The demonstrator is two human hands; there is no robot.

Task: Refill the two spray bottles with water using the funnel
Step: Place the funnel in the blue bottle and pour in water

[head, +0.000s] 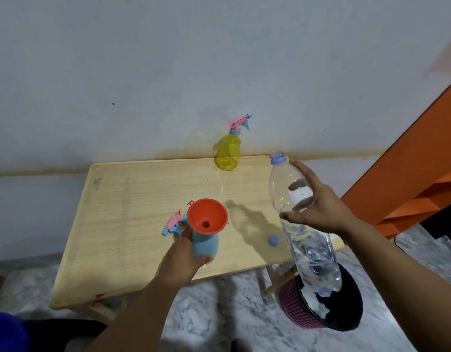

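Observation:
A blue spray bottle [205, 246] stands on the wooden table [133, 199] with an orange funnel [207, 216] seated in its neck. My left hand [182, 260] grips this bottle low on its body. Its pink and blue spray head [174, 223] lies on the table just to the left. My right hand [318, 207] holds a large clear water bottle [295, 199], uncapped, roughly upright and tilted slightly left, to the right of the funnel. Its blue cap [274, 240] lies on the table. A yellow spray bottle [228, 151] with its spray head on stands at the table's far edge.
A pink mesh bin [305, 313] with a black liner sits on the marble floor by the table's right front corner, below the water bottle. Orange furniture [409, 174] stands to the right. A pale wall runs behind the table.

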